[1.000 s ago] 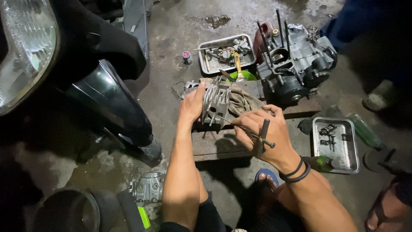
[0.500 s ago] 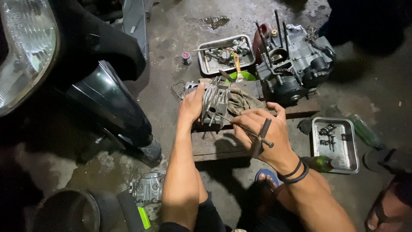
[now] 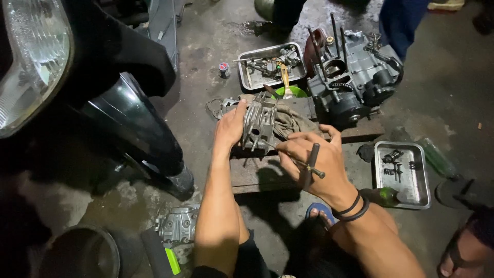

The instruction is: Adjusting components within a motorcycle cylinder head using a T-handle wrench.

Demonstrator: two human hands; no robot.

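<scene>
- Far left there's a motorbike headlight (image 3: 28,62) and a shiny black fender (image 3: 131,134), with a black bucket (image 3: 80,255) down in the bottom corner.
- Near the bucket, a small metal engine cover (image 3: 177,226) sits on the wet concrete floor (image 3: 206,67).
- The left hand (image 3: 230,126) is flat against the left side of a finned metal cylinder block (image 3: 259,122), fingers curled round its edge, steadying it. The block stands on a rag (image 3: 290,122) on top of a wooden plank (image 3: 257,172).
- The right hand (image 3: 316,159) is closed around a T-handle tool (image 3: 310,163), whose thin shaft pokes toward the block's lower edge.
- Behind them, a metal tray (image 3: 247,77) of parts and a green bowl (image 3: 288,92).
- Further right, a stripped engine (image 3: 352,77).
- Far right, another small tray (image 3: 419,175) with a few bits in it, and a green bottle (image 3: 437,157) just beside it.
</scene>
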